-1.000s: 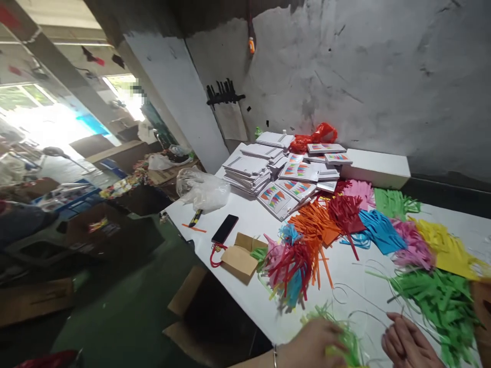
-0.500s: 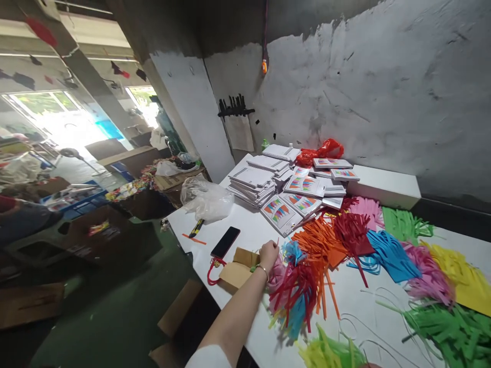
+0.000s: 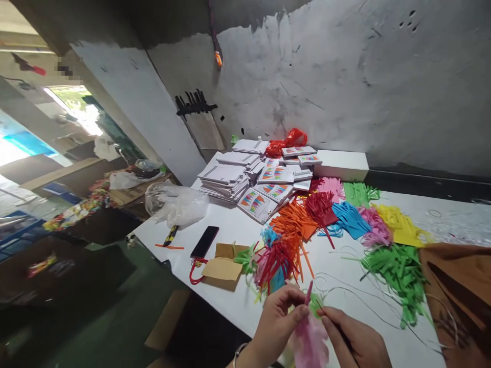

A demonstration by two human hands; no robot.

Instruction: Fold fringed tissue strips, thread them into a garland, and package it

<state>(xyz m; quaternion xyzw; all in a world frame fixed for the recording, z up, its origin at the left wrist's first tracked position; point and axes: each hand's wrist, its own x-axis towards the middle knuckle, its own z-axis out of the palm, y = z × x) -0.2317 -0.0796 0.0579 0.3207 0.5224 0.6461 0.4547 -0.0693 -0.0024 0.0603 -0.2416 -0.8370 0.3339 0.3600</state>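
Low in the head view, my left hand (image 3: 282,317) is closed on a pink paper tassel (image 3: 310,340), its thumb and fingers pinching the rolled upper end while the fringe hangs down. My right hand (image 3: 356,335) is just to the right of it, thumb and finger pressed together on something thin that I cannot make out. Light green fringe (image 3: 316,302) shows behind the hands. A thin pale string (image 3: 358,290) lies in loops across the white table beyond the right hand. Red fringed tassels (image 3: 274,268) lie in a bunch beyond the left hand.
Fringed paper in orange (image 3: 289,225), blue (image 3: 350,219), yellow (image 3: 399,225) and green (image 3: 399,271) spreads over the table. Stacked white packets (image 3: 226,179) stand behind. A small cardboard box (image 3: 222,268), phone (image 3: 205,241) and cutter (image 3: 171,235) lie left. Brown cloth (image 3: 460,286) is at right.
My left hand has drawn back from beside the small cardboard box to the table's near side, with the pink tassel in it. The right hand has come into view, and the view has turned right.
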